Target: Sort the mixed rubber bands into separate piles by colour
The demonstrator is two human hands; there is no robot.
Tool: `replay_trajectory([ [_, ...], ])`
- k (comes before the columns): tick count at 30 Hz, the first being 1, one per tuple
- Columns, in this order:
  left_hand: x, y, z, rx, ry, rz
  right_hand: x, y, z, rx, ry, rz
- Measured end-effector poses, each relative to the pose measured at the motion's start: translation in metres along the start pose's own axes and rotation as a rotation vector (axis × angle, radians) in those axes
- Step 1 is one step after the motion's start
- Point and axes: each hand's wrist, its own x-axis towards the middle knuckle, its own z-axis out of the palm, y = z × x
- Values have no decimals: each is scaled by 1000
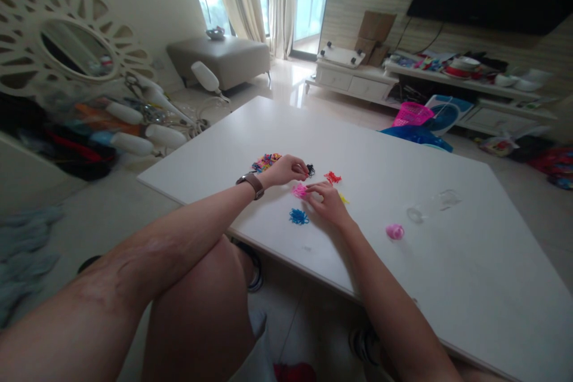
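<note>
My left hand, with a watch on the wrist, reaches over the white table. Its thumb and fingers are pinched together beside a small black pile of rubber bands; anything between the tips is too small to make out. A mixed-colour heap of rubber bands lies partly behind this hand. My right hand has bent fingers, thumb and forefinger slightly apart, the tips at a pink pile of rubber bands. Around it are a blue pile, a red pile and a partly covered yellow pile.
On the right of the white table are a pink object and a clear container lying down, with a clear round piece by it. A lamp with white shades stands beyond the table's left edge.
</note>
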Motion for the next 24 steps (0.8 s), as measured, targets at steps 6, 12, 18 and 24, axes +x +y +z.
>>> replay_trajectory([
  [6,1,-1,2,18,-2,9,2,-4,-6,-17,116,1],
  [12,1,-2,4,-11,-47,25,3,-10,-9,43,168,-46],
  [18,-2,1,5,9,-68,30,3,-11,-4,29,107,-14],
  [24,-2,3,2,37,-29,35,3,-15,-6,116,98,63],
])
